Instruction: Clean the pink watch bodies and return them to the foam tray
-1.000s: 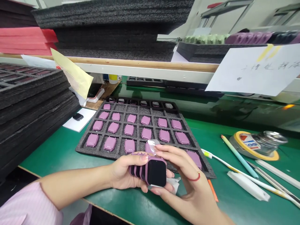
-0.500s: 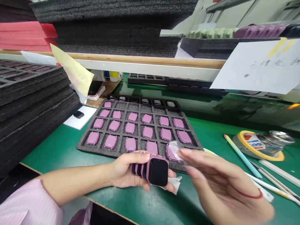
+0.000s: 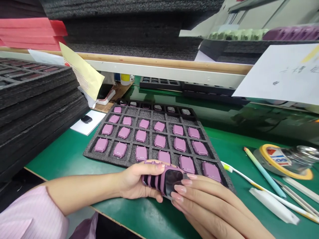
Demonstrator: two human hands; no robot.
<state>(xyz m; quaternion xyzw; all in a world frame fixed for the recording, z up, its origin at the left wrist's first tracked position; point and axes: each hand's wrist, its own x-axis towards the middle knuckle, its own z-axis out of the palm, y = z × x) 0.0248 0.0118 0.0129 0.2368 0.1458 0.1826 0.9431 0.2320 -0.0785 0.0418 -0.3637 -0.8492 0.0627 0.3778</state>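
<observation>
Swung leftward, the right hand (image 3: 211, 207), grip unclear, touches the right end of a crosswise watch stack (image 3: 163, 179) the left hand (image 3: 133, 181) clasps.

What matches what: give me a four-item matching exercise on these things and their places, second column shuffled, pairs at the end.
Things
1. Stack of purple watches
2. Small black piece
3. Blue-green stick
4. Red sheets

Places
A. On the green tabletop, to the right of the black tray
B. On the shelf, toward the left of the picture
C. On a white pad
D. In the left hand

Pairs
1-D
2-C
3-A
4-B
</observation>
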